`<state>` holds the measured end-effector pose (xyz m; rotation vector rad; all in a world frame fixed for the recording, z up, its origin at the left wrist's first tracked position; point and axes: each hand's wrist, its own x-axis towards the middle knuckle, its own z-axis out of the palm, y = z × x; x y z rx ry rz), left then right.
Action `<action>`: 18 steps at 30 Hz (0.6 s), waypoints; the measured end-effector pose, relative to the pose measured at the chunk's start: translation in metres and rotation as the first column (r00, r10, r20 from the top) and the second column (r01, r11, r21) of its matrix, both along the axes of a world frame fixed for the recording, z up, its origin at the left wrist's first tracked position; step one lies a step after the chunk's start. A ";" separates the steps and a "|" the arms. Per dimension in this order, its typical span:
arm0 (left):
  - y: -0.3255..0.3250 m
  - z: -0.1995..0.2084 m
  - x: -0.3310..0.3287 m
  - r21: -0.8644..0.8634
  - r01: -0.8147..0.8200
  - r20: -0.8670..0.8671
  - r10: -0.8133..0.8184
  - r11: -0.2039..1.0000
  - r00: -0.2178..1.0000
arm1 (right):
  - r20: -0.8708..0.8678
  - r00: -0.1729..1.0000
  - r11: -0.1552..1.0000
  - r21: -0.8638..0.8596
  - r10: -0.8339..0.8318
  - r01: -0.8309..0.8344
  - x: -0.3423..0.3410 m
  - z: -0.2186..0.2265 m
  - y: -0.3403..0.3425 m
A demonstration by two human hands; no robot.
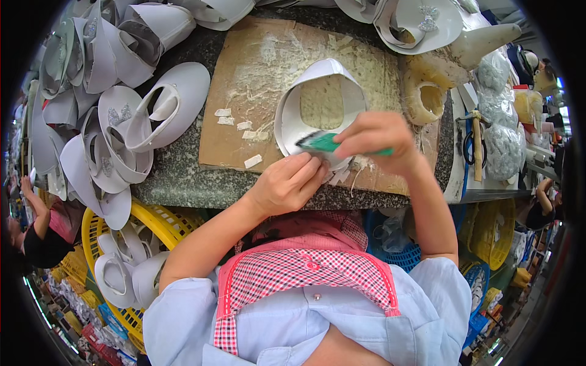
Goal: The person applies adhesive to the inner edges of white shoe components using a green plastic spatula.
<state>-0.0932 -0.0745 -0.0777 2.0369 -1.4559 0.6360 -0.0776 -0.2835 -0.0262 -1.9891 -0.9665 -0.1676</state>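
Observation:
A white shoe upper (302,104), shaped like a loop, lies on a glue-stained cardboard sheet (244,91) on the stone bench. My left hand (287,183) pinches and presses down its near edge. My right hand (375,140) grips a green-handled brush (323,143) whose dark bristles touch the white piece just above my left fingers. The near rim of the piece is hidden under both hands.
Piles of white shoe uppers (116,116) fill the bench's left and far side. A glue-crusted pot (427,97) stands right of the cardboard, a hammer (476,137) beyond it. A yellow basket (152,226) with white pieces sits below left. Other people (36,232) work at both sides.

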 end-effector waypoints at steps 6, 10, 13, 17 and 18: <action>-0.005 -0.007 -0.002 -0.030 0.037 0.092 -0.034 0.999 0.995 | 0.060 0.993 0.995 -0.020 -0.097 0.098 0.012 0.007 0.005; -0.003 -0.006 -0.009 -0.023 0.006 0.021 -0.005 1.000 1.000 | -0.016 0.997 0.972 -0.221 0.073 -0.075 -0.001 0.026 -0.013; -0.004 -0.004 -0.007 0.009 0.014 0.035 -0.014 1.000 0.999 | -0.002 0.996 0.996 0.036 -0.086 0.086 0.012 0.020 -0.007; -0.006 0.000 -0.004 0.006 -0.046 0.140 0.044 0.999 0.989 | 0.032 0.996 0.965 -0.252 0.080 -0.069 0.000 0.013 -0.015; -0.008 -0.001 -0.004 0.009 -0.054 0.145 0.052 0.998 0.988 | 0.036 0.995 0.966 -0.249 0.088 -0.076 -0.003 0.021 -0.024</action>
